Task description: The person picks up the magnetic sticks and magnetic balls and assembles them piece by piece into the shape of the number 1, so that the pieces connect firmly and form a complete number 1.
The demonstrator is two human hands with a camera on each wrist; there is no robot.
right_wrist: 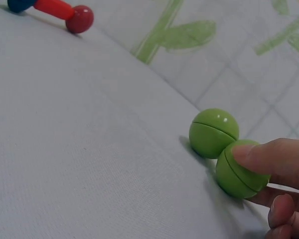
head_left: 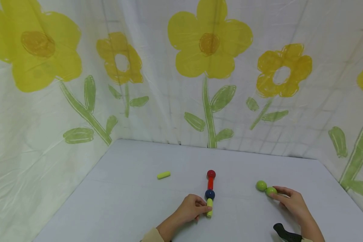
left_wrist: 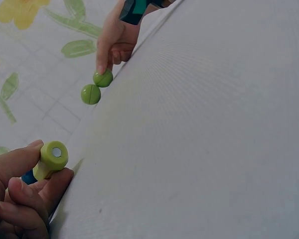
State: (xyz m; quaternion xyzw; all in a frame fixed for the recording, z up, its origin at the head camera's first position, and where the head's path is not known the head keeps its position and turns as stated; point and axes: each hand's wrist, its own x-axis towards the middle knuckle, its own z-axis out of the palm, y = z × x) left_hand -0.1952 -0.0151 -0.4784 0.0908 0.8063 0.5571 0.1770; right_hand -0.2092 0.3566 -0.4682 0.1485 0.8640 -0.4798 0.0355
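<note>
My left hand (head_left: 191,209) pinches a yellow-green magnetic rod (head_left: 210,207) between thumb and fingers. In the left wrist view a silvery disc shows in the end of that rod (left_wrist: 54,155). Its far end meets a blue ball (head_left: 210,194), which joins a red rod (head_left: 210,183) topped by a red ball (head_left: 211,173), all in one line on the table. Over on the right, my right hand (head_left: 294,202) holds a green ball (right_wrist: 241,169) by thumb and fingers. A second green ball (right_wrist: 214,133) touches it.
Another yellow-green rod (head_left: 164,175) lies alone on the left of the white table (head_left: 133,198). Behind the table hangs a pale curtain (head_left: 157,111) with painted flowers. A dark strap piece (head_left: 285,233) sits at my right wrist.
</note>
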